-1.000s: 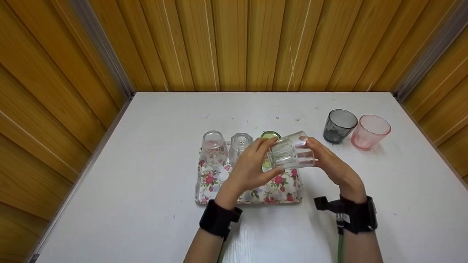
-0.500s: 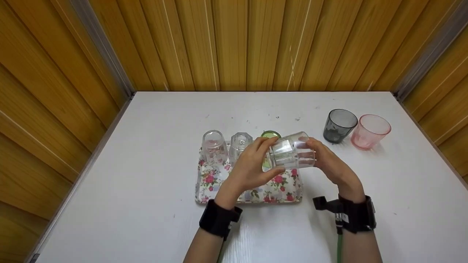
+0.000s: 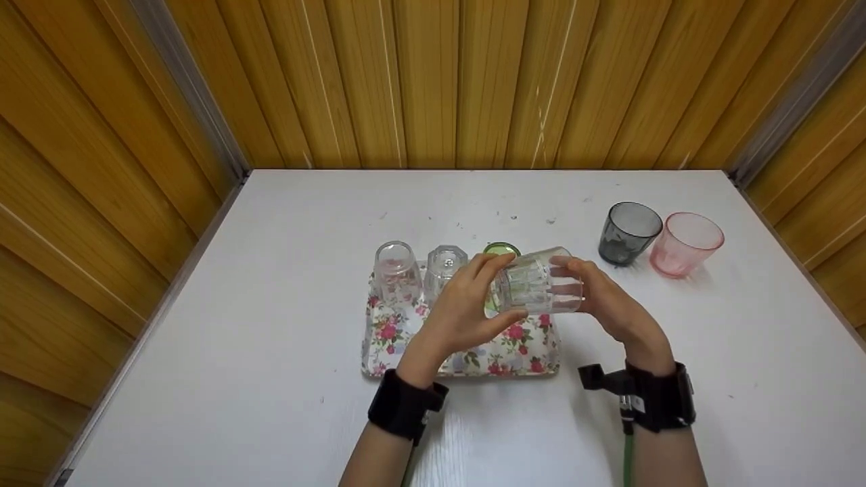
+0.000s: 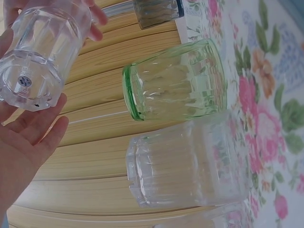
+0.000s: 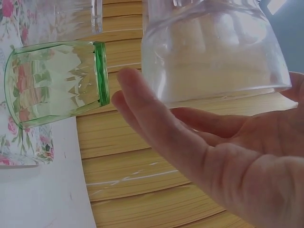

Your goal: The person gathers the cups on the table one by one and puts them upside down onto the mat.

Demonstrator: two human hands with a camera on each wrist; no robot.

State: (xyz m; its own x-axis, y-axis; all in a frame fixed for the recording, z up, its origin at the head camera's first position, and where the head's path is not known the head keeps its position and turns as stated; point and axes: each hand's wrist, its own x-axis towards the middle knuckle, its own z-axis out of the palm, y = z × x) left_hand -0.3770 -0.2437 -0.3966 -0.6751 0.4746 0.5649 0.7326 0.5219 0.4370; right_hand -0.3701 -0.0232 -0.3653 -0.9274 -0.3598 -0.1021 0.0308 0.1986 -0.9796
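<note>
A clear faceted drinking glass (image 3: pixel 538 283) is tilted nearly on its side, raised over the right part of a floral tray (image 3: pixel 467 365). My left hand (image 3: pixel 460 308) holds its thick base end, thumb below and fingers above. At the rim end, my right hand (image 3: pixel 619 308) holds it too, with fingers showing through the clear wall. In the left wrist view the glass base carries a small round sticker (image 4: pixel 24 81). Just behind the held glass, an upside-down green glass (image 4: pixel 175 80) stands on the tray, partly hidden in the head view.
Two more clear glasses, a smooth rounded one (image 3: pixel 396 270) and a faceted one (image 3: pixel 446 264), stand upside down along the tray's back. At the right rear of the white table (image 3: pixel 291 270) a grey glass (image 3: pixel 628 233) and a pink glass (image 3: pixel 685 245) stand upright side by side.
The held glass has turned slightly and its rim end has dipped a little. My right hand has shifted very slightly with it; the left hand stays put.
</note>
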